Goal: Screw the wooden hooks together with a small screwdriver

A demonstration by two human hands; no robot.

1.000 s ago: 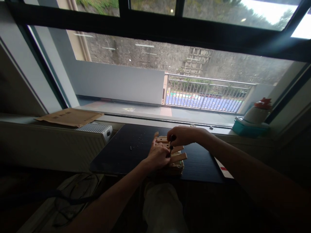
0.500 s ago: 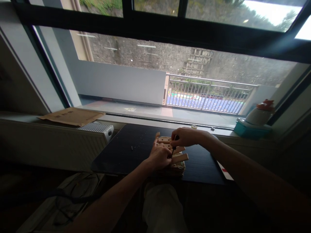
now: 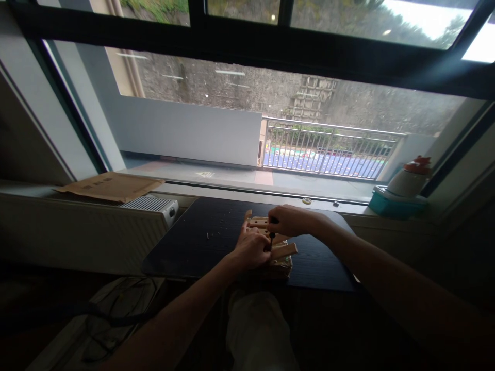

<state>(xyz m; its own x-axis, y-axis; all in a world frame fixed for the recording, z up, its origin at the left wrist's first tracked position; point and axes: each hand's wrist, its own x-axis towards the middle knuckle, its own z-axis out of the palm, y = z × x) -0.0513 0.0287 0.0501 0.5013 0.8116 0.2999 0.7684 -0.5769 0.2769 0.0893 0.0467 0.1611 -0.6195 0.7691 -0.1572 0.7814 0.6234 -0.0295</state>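
On the dark table sits a block-like wooden piece [image 3: 281, 269] with several pale wooden slats lying across it. One slat [image 3: 285, 251] sticks out to the right, and another [image 3: 258, 221] farther back has dark round holes. My left hand [image 3: 252, 248] is closed on the slatted piece from the left, its fingertips partly hidden by the hand. Above it, my right hand [image 3: 288, 220] grips a dark-handled screwdriver [image 3: 272, 236] from the top. The shaft points down beside my left fingers; its tip is hidden.
Small screws or bits [image 3: 208, 236] lie on the dark table [image 3: 181, 247] left of the work. A roll of tape [image 3: 307, 201] is on the sill. At right, a bottle [image 3: 408, 178] stands on a teal box [image 3: 394, 203]. A brown envelope [image 3: 110, 186] lies at left above a radiator.
The whole view has shifted slightly. My left hand still holds the slatted piece, and my right hand stays over the screwdriver with only a slight change in its grip.
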